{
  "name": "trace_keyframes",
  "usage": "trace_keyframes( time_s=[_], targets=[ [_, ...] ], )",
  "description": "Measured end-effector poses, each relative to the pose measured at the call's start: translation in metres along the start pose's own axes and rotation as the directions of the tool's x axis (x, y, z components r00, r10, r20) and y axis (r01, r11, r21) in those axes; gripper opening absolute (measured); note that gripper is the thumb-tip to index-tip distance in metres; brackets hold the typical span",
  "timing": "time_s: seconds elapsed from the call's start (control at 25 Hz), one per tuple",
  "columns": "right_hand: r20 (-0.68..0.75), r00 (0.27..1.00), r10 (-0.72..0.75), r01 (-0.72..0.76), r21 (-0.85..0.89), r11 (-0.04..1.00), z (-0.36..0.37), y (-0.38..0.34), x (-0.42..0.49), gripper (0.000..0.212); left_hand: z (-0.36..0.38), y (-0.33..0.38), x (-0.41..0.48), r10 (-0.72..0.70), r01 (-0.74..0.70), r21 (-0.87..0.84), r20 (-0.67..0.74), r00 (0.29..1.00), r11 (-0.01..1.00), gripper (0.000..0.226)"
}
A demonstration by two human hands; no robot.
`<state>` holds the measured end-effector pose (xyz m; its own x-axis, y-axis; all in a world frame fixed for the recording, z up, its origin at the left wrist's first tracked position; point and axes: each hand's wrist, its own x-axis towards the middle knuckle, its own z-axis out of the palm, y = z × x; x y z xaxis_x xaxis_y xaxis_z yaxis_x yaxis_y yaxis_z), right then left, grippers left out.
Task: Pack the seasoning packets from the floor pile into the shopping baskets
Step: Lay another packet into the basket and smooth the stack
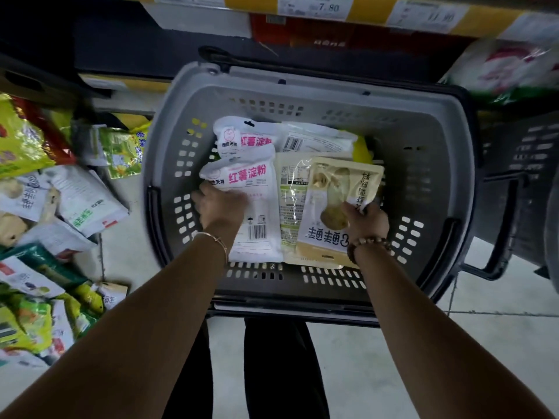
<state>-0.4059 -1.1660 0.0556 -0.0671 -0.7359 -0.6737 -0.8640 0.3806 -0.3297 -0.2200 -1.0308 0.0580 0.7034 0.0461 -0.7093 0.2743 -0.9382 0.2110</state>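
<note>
Reaching into basket; left hand rests on white packet, grip unclear; right hand pinches beige packet.
</note>
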Motion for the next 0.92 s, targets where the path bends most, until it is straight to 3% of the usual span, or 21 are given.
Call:
trace_keyframes(
  time_s=[0.08, 0.12, 0.16, 0.2, 0.28, 0.4, 0.52, 0.6, 0.68, 0.76, 0.84, 0.92],
  targets=[
    [0.009, 1.0, -0.009, 0.008, 0.087, 0.996, -0.014, -0.003, 0.006, 0.021, 0.005, -0.003, -0.018, 0.291, -0.278, 0.125, -0.107, 0.951, 0.952, 0.082],
    [0.006, 1.0, -0.02, 0.02, 0.13, 0.991, -0.021, -0.006, 0.012, 0.021, 0.013, -0.004, -0.029, 0.502, -0.475, 0.226, -0.078, 0.861, 0.85, 0.084],
    [-0.009, 1.0, -0.028, 0.029, 0.164, 0.986, -0.028, -0.009, 0.018, 0.022, 0.022, -0.005, -0.039, 0.659, -0.637, 0.327, 0.054, 0.751, 0.699, 0.087],
    [-0.03, 0.999, -0.031, 0.036, 0.188, 0.982, -0.033, -0.012, 0.025, 0.021, 0.034, -0.006, -0.046, 0.726, -0.743, 0.39, 0.227, 0.65, 0.543, 0.092],
    [-0.069, 0.997, -0.043, 0.055, 0.187, 0.981, -0.041, -0.018, 0.042, 0.016, 0.059, -0.005, -0.052, 0.666, -0.813, 0.473, 0.49, 0.562, 0.339, 0.103],
    [-0.031, 0.997, -0.073, 0.074, 0.05, 0.996, -0.046, -0.024, 0.068, 0.03, 0.083, 0.004, -0.047, 0.614, -0.814, 0.534, 0.571, 0.545, 0.226, 0.112],
    [0.035, 0.998, -0.048, 0.049, -0.036, 0.998, -0.045, -0.028, 0.082, 0.051, 0.093, 0.018, -0.045, 0.592, -0.815, 0.531, 0.587, 0.552, 0.234, 0.117],
    [-0.007, 0.989, -0.15, 0.148, -0.129, 0.981, -0.041, -0.028, 0.082, 0.069, 0.095, 0.02, -0.045, 0.576, -0.806, 0.524, 0.581, 0.574, 0.274, 0.119],
    [-0.004, 0.958, -0.288, 0.275, -0.28, 0.92, -0.033, -0.027, 0.073, 0.084, 0.086, 0.019, -0.044, 0.631, -0.827, 0.476, 0.552, 0.545, 0.298, 0.116],
    [0.151, 0.933, -0.326, 0.357, -0.3, 0.885, -0.017, -0.022, 0.056, 0.09, 0.068, 0.013, -0.036, 0.742, -0.828, 0.459, 0.42, 0.522, 0.323, 0.111],
    [0.34, 0.895, -0.288, 0.4, -0.329, 0.856, 0.005, -0.011, 0.037, 0.098, 0.051, 0.0, -0.023, 0.726, -0.722, 0.519, 0.252, 0.64, 0.457, 0.112],
    [0.424, 0.87, -0.252, 0.438, -0.43, 0.79, 0.027, 0.003, 0.025, 0.109, 0.041, -0.013, -0.01, 0.552, -0.59, 0.515, 0.247, 0.797, 0.622, 0.121]
  ],
)
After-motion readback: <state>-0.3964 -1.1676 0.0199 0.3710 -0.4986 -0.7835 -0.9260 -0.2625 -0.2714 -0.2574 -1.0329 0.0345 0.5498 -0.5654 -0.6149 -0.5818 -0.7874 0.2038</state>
